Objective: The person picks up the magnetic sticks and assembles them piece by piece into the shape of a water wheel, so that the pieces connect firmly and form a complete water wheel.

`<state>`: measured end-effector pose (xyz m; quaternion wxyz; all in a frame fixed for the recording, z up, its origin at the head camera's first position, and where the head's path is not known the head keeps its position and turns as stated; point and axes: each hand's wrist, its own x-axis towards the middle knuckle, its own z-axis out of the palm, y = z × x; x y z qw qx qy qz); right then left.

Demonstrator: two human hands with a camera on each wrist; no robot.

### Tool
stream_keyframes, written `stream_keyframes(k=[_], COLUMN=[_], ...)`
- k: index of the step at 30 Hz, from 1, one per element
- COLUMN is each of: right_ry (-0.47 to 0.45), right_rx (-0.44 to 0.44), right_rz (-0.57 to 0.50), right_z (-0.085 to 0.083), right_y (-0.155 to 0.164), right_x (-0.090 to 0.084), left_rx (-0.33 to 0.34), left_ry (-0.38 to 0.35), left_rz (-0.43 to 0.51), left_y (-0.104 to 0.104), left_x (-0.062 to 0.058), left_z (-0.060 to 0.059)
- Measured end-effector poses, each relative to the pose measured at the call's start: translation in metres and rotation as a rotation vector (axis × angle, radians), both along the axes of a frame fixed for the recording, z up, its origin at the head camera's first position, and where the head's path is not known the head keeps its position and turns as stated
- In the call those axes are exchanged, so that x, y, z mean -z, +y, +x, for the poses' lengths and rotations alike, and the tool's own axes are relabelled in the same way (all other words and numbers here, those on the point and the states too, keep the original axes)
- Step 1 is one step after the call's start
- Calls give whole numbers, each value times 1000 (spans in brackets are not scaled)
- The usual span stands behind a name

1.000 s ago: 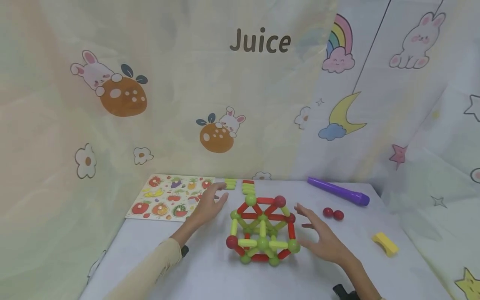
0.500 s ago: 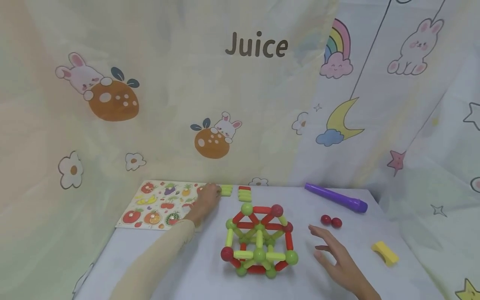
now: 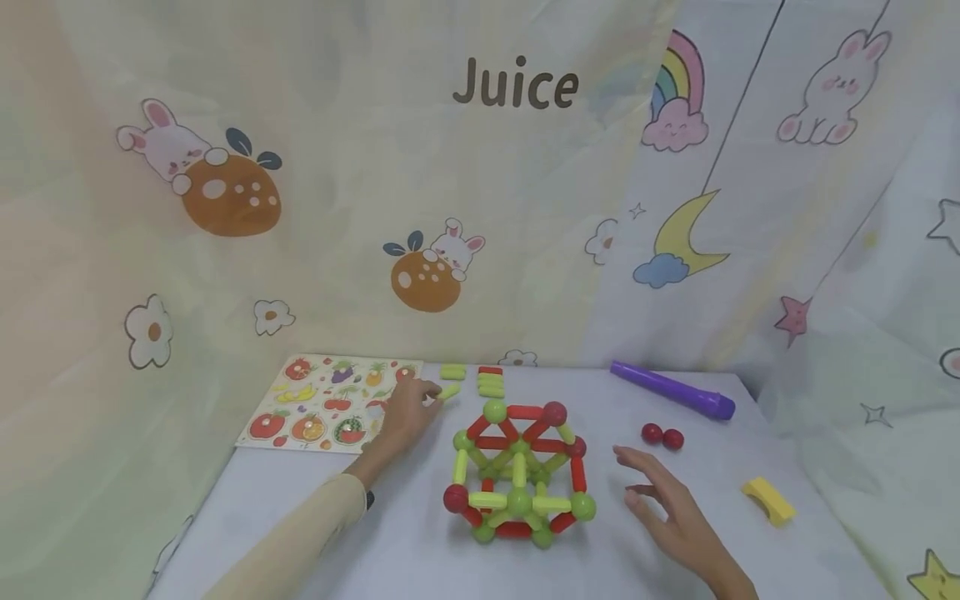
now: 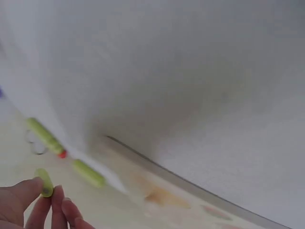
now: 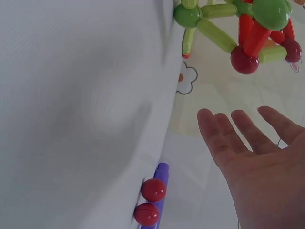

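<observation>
White table: left hand pinches short green rod.

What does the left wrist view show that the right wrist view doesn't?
Only the left wrist view shows the left hand, its fingertips pinching a light green stick, with more loose green sticks lying past it; the picture is blurred.

Only the right wrist view shows the right hand, open and holding nothing, below the red and green stick-and-ball structure. It also shows two red balls beside a purple tube.

Both share the white table cover and green sticks of the same kind.
</observation>
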<state>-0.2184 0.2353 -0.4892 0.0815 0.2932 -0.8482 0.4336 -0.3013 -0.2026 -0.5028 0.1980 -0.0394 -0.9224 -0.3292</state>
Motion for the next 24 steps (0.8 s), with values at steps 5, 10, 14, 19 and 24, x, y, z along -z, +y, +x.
stream_keyframes(k=[5,10,14,19,24], right_ry=[31,46,32,4,-25], right_rx=[-26,-24,-17,-9,-5], right_rz=[-10,-9,0,5,11], right_z=[0,0,-1,0,3], right_y=[-2,-4,-6,-9,-13], right_x=[0,-1,-3,-4,-3], left_rx=[7,80,188,350,434], left_ry=[50,53,-43,-161,-186], left_rz=[73,160,200,153,128], left_y=[11,18,26,42,56], left_x=[-23,-56,-79,-87,-85], left_z=[56,104,123,129,131])
